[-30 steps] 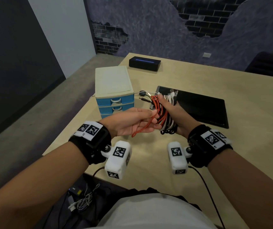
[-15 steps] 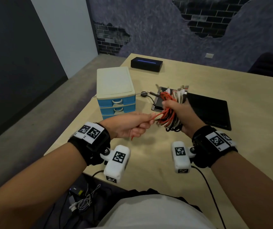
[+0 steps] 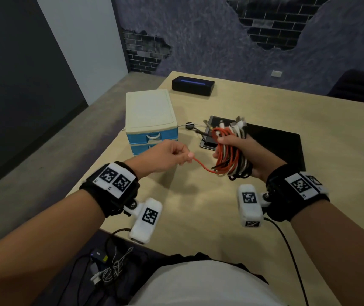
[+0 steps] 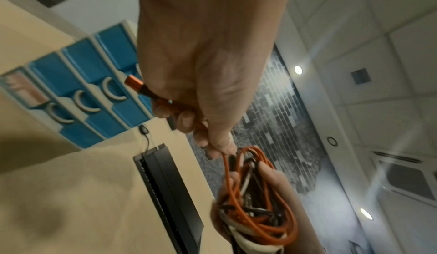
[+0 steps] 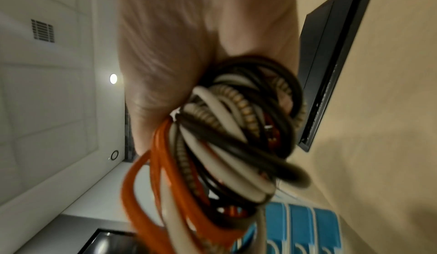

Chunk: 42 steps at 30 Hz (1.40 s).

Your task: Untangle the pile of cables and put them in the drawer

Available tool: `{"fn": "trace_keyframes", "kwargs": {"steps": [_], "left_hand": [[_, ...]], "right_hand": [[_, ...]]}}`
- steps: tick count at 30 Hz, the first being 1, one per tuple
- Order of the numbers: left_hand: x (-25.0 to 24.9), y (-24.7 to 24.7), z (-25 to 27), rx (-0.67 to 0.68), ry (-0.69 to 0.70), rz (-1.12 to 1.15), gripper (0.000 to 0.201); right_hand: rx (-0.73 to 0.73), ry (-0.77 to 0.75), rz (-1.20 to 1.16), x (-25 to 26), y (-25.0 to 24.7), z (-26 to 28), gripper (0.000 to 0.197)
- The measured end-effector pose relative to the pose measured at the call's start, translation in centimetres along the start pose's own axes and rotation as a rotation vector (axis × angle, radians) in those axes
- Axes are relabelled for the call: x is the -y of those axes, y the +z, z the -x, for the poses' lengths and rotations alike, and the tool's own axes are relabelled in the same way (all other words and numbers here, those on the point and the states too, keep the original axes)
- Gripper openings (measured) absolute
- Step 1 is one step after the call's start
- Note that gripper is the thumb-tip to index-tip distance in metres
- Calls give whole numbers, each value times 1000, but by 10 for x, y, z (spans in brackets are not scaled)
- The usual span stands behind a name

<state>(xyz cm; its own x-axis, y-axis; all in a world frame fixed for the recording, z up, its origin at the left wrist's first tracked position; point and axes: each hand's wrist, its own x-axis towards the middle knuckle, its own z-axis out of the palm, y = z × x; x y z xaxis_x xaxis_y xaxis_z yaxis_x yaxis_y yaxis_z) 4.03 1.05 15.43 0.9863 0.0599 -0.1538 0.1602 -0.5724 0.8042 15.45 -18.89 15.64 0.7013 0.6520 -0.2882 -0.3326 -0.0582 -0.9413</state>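
Item: cable bundle [image 3: 234,155], orange, white and black strands coiled together, was held above the desk [image 3: 198,206] to the right of the drawer unit [image 3: 151,120] and gripped in the right hand [image 3: 242,151], whose fingers were curled round its middle. One orange cable [image 3: 203,167] was recorded as partly drawn out of the bundle: its free end was pinched in the left hand [image 3: 167,154], in front of the drawer unit, and in the left wrist view its orange plug [image 4: 136,85] was seen protruding from the back of that closed fist. The strand between the two hands was noted as slack rather than taut, with its remaining loops still wound among the others. Plug ends [image 3: 238,123] were seen sticking up from the top of the bundle. The blue drawers [image 3: 152,136] were all shut, as far as could be seen, and no cable was seen inside or on top of the unit. A thin black lead [image 3: 195,128] was noted lying on the desk just right of the unit; whether it belonged to the pile could not be told. Progress was judged early: no cable was fully separated, and none was stowed. Left to be done, by this assessment: the orange cable freed, the rest parted one by one, a drawer opened, all cables placed inside.
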Motion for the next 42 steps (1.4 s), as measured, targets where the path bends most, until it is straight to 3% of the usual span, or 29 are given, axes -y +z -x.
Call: {"fn": "trace_keyframes", "kwargs": {"steps": [4, 8, 12, 15, 17, 20, 22, 27, 31, 38, 42], "left_hand": [[-10, 10, -12, -123, 106, -53, 22], [-11, 19, -16, -237, 146, -54, 22], [-11, 24, -15, -313, 122, -105, 25], [-13, 19, -13, -247, 71, -150, 27], [-10, 10, -9, -99, -1, -105, 28], [-4, -1, 0, 148, -89, 178, 30], [-3, -3, 3, 203, -146, 358, 28], [-11, -1, -4, 136, -351, 771, 25], [-15, -2, -7, 29, -439, 1006, 20], [-18, 5, -13, 40, -470, 972, 22], [-14, 8, -16, -28, -521, 965, 19]], "right_hand": [[119, 53, 60, -4, 20, 4, 33], [181, 141, -35, -10, 26, 5, 38], [158, 123, -20, -13, 28, 5, 17], [63, 19, 131, -16, 30, 2, 17], [-38, -6, 176, -17, 25, -1, 27], [-144, 34, 148, -19, 13, -4, 43], [-140, 55, 137, -19, 9, -3, 47], [-30, 8, 77, -18, 17, -2, 45], [-70, -29, 80, -16, 25, -2, 50], [-12, -52, 140, -13, 39, 0, 66], [-5, -40, 146, -16, 45, -5, 81]]}}
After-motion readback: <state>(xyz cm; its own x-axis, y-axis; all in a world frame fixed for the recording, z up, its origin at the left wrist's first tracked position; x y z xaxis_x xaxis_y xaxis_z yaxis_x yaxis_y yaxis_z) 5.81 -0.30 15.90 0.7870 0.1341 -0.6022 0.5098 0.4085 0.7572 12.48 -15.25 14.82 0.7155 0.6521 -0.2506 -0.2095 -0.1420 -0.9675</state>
